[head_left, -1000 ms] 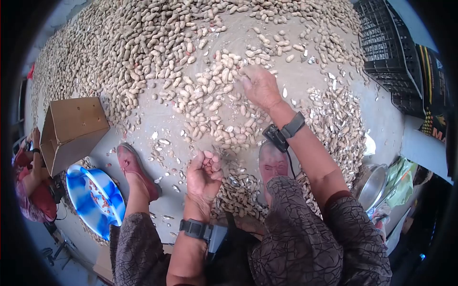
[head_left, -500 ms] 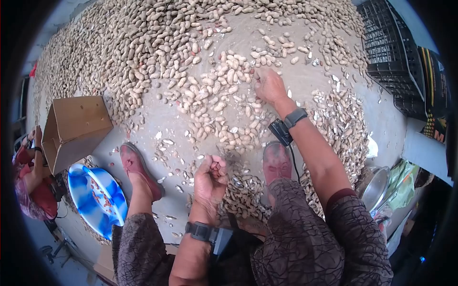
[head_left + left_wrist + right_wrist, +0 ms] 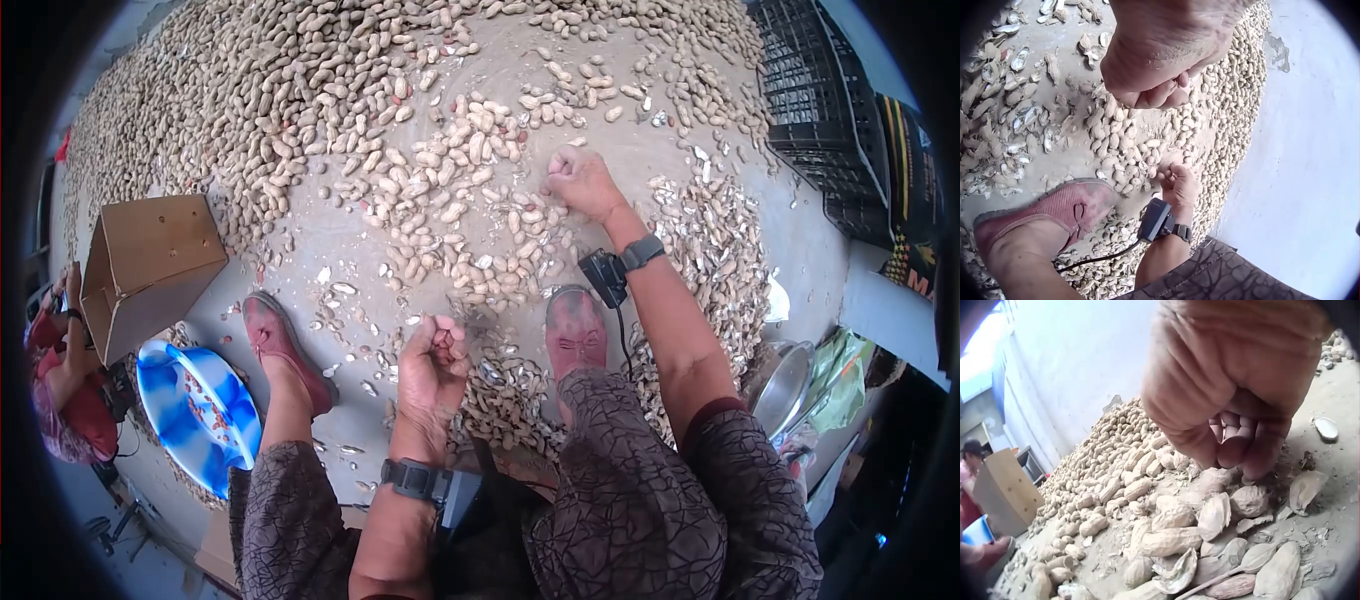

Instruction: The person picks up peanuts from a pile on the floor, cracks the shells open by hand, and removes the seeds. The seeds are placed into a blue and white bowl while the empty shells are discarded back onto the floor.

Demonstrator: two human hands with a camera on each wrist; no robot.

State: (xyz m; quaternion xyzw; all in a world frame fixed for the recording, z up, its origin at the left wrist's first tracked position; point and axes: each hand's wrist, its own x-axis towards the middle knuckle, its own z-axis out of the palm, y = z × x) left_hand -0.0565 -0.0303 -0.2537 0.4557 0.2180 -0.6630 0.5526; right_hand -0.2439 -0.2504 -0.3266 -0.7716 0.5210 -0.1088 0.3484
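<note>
The right hand [image 3: 580, 182] has drawn back from the far scatter of peanuts [image 3: 455, 215] toward the near edge of the floor [image 3: 640, 160], and its fingers, flat a second ago, are now curled over the pods; whether they grip one cannot be told. The left hand [image 3: 432, 362] has closed from loosely cupped into a fist above the empty shells [image 3: 500, 385] between the two shoes. The hands stay well apart, which suggests another pod is being gathered.
</note>
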